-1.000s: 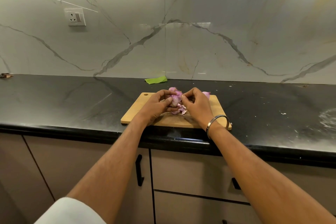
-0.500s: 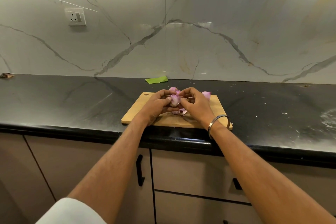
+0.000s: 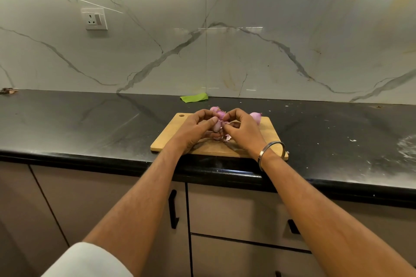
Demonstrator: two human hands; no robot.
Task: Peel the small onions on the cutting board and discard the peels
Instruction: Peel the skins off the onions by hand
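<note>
We see a small pale-purple onion (image 3: 217, 125) held just above the middle of the rectangular wooden cutting board (image 3: 269, 132). Our left hand (image 3: 195, 129) grips it with fingers and thumb curled around it, while our right hand (image 3: 243, 129) pinches at its side with thumb and curled fingers. Loose pinkish onion peels (image 3: 227, 138) lie on the board beneath our hands. Behind our hands, two more small purple onions rest on the board: one (image 3: 215, 109) near its far edge, another (image 3: 256, 116) toward its far right. The board sits on the black stone tabletop (image 3: 90, 126), and a green scrap (image 3: 195, 97) lies beyond the board.
</note>
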